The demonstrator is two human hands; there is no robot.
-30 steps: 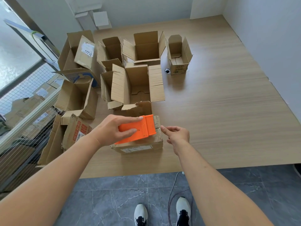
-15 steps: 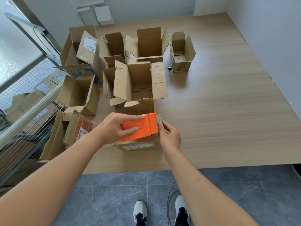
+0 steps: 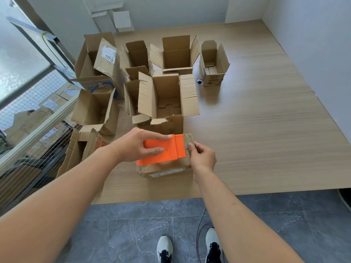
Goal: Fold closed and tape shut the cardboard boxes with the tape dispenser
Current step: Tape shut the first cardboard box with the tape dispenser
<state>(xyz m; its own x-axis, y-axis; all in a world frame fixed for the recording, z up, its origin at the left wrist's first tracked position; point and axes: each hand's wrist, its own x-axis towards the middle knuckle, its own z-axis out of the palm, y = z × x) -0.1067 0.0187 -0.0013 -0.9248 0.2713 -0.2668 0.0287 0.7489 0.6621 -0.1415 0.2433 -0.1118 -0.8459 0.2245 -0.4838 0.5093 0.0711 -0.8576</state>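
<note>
The wooden table (image 3: 256, 130) carries a cluster of open cardboard boxes (image 3: 167, 95) at its far left and one closed small box (image 3: 165, 168) at the near edge.

The orange tape dispenser (image 3: 163, 150) lies flat on top of the small box, its front end toward the box's right edge. The left hand (image 3: 133, 147) is closed around the dispenser body.

The right hand (image 3: 203, 158), which a second ago hovered apart from the box, now pinches the right top edge with its fingers (image 3: 190, 147), just beside the dispenser's front. Judgement: the tape end is being anchored before the pull across the seam.

Legible writing: a handwritten "5721" label (image 3: 109, 56) on the far-left box. The small box's front label is unreadable.
</note>
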